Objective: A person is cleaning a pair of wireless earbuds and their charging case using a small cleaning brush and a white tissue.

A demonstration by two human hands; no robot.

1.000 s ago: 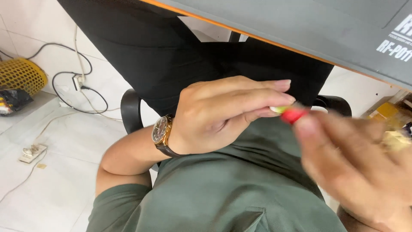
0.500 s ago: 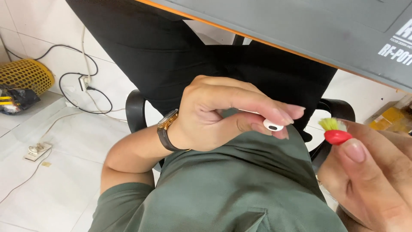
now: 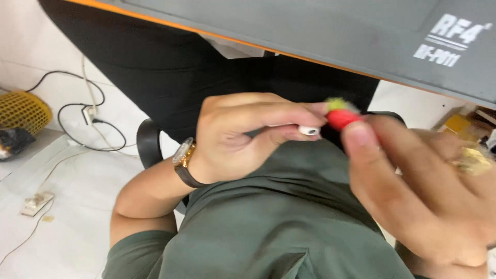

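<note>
My left hand (image 3: 243, 137), with a wristwatch (image 3: 185, 157) on its wrist, is closed around a small white earbud-like piece (image 3: 309, 130) whose end sticks out between thumb and fingers. My right hand (image 3: 423, 191), blurred and close to the camera, pinches a small red tool (image 3: 342, 119) with a yellow-green fuzzy tip (image 3: 337, 104). The red tool touches the tip of the white piece. Both hands hover over my green shirt (image 3: 279, 227).
A dark grey desk top with an orange edge (image 3: 289, 23) spans the top. A black chair (image 3: 155, 62) is behind. On the white tiled floor at left lie a yellow basket (image 3: 20, 111), cables (image 3: 88, 116) and a power strip (image 3: 36, 204).
Half a second ago the red tool was held apart to the right of the white piece. My right hand has brought it left and up against the piece's tip.
</note>
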